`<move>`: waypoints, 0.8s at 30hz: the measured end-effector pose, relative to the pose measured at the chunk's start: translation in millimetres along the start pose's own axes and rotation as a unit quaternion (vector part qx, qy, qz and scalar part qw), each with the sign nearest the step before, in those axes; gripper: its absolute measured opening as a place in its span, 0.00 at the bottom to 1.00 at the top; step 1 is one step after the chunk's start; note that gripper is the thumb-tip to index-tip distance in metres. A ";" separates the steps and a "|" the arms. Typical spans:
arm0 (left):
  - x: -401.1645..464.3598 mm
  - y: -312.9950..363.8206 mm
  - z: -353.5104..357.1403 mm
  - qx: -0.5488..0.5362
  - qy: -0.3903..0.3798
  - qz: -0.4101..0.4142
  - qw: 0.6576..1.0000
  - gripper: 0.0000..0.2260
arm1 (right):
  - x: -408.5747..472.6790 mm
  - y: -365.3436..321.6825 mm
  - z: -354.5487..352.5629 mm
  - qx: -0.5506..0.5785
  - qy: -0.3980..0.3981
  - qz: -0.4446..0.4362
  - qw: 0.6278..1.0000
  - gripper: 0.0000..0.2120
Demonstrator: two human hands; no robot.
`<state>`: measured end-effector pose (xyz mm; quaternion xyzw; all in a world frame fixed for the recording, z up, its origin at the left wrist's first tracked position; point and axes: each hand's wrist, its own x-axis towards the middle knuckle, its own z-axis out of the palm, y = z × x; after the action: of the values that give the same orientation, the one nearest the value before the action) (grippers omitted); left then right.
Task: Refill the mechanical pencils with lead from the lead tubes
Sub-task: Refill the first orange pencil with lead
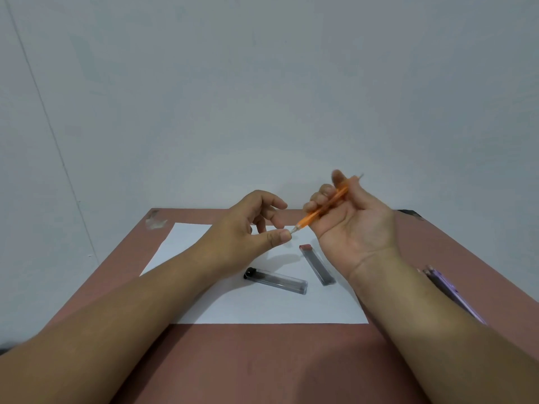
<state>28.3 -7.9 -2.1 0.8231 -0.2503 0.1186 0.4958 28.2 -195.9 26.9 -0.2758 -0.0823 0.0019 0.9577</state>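
My right hand [353, 220] grips an orange mechanical pencil [320, 212], palm turned toward me, the pencil slanting down to the left above the table. My left hand [248, 228] pinches something small at the pencil's lower end between thumb and forefinger; what it pinches is too small to make out. Two clear lead tubes lie on the white paper [256, 304] below the hands: one with a black cap [275, 280] and one with a reddish cap [317, 264].
A purple mechanical pencil [455, 293] lies on the reddish-brown table [262, 363] at the right, partly hidden by my right forearm. A bare wall rises right behind the table's far edge. A scuffed patch [156, 221] marks the far left corner.
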 end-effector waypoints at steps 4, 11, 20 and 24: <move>-1.9 3.4 0.1 0.049 -0.009 -0.003 0.999 0.18 | 0.2 6.8 -0.1 -0.160 0.045 0.000 0.986 0.10; -5.2 10.1 5.1 0.185 -0.117 0.029 0.975 0.21 | -11.8 0.6 5.1 -0.490 0.039 -0.050 0.869 0.05; -12.2 30.2 20.9 0.197 -0.171 0.057 0.964 0.27 | -30.7 -47.5 26.2 -0.696 0.056 -0.067 0.712 0.03; -20.2 44.9 36.7 0.194 -0.220 0.090 0.952 0.30 | -54.1 -91.9 16.3 -0.800 0.095 -0.061 0.589 0.07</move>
<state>-14.5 -51.3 5.3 0.8831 -0.3987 0.0253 0.2459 -31.6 -267.9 80.6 -0.9241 0.0238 -0.1492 0.3510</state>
